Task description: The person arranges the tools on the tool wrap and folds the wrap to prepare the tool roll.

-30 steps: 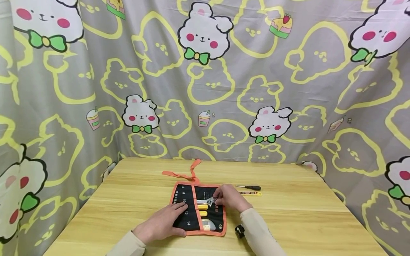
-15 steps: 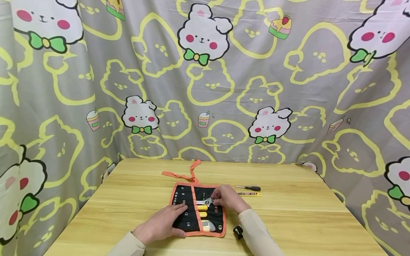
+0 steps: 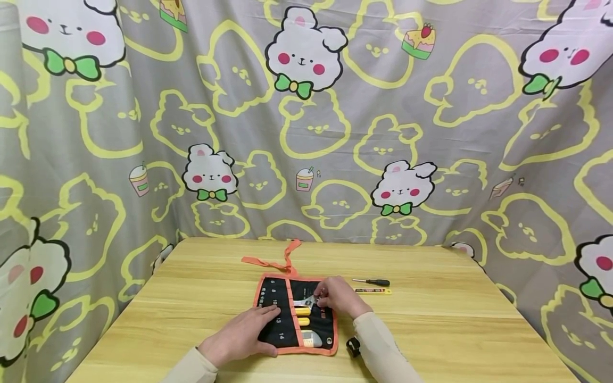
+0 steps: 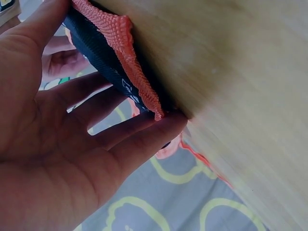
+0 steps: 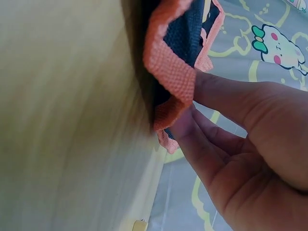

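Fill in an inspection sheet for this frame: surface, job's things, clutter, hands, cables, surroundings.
Surface: wooden table, light grain.
Job's things: black tool roll with orange trim lies unrolled, its tie strap trailing behind; silver wrench over its pockets, yellow-handled tools beside it.
Clutter: screwdriver and yellow utility knife right of the roll; small black object near the right sleeve.
Hands: left hand rests flat on the roll; right hand pinches the wrench with its fingers.
Cables: nothing seen.
Surroundings: grey cartoon-bear curtain on three sides.
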The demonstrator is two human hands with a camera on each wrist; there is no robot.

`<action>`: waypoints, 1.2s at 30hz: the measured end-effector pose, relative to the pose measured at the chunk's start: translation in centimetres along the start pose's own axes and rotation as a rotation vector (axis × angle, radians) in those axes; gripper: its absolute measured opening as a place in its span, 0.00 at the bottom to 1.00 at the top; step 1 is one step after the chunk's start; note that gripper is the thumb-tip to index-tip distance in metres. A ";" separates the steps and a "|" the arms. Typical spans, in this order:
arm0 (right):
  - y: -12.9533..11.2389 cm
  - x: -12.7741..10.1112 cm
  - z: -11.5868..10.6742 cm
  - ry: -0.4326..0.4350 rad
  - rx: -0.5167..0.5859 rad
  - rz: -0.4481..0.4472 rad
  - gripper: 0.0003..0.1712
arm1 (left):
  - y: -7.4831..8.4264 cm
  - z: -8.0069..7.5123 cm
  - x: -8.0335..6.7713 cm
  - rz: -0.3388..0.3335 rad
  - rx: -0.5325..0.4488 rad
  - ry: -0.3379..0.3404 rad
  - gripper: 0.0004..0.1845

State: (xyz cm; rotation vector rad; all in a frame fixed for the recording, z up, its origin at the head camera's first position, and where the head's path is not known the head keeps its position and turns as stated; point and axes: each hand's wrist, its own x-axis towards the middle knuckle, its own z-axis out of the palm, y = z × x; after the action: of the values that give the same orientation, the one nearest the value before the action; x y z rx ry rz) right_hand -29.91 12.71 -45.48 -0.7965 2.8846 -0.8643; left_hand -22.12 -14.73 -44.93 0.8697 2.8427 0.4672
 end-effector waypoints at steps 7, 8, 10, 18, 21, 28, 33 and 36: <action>-0.1 0.3 0.0 0.005 0.002 -0.017 0.07 | -0.1 0.0 0.0 -0.012 -0.014 0.003 0.47; -0.1 0.4 0.0 0.004 0.004 -0.017 0.07 | -0.1 0.0 0.0 -0.017 -0.015 0.001 0.47; -0.2 0.5 -0.1 0.002 0.005 -0.014 0.07 | -0.1 0.0 0.0 -0.022 -0.021 0.000 0.46; -0.5 0.7 0.0 -0.004 -0.003 -0.031 0.07 | -0.2 -0.2 -0.1 -0.010 -0.016 0.010 0.46; -0.5 0.7 0.1 -0.008 -0.016 -0.025 0.07 | -0.2 -0.2 -0.1 0.002 -0.003 0.015 0.46; -0.6 0.5 0.1 -0.019 -0.024 -0.039 0.04 | -0.3 -0.2 -0.1 0.009 -0.008 0.007 0.46; -0.3 0.4 0.0 -0.045 -0.006 -0.021 0.02 | -0.1 -0.2 0.0 0.005 0.000 -0.006 0.46; 0.1 0.3 0.0 -0.053 0.021 0.004 0.03 | 0.1 -0.1 -0.1 0.012 0.023 0.000 0.44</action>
State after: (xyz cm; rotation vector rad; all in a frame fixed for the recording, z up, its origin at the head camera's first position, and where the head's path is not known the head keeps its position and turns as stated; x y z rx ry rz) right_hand -30.21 12.59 -45.48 -0.7995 2.8262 -0.8577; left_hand -22.06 -14.73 -44.81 0.8906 2.8499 0.4358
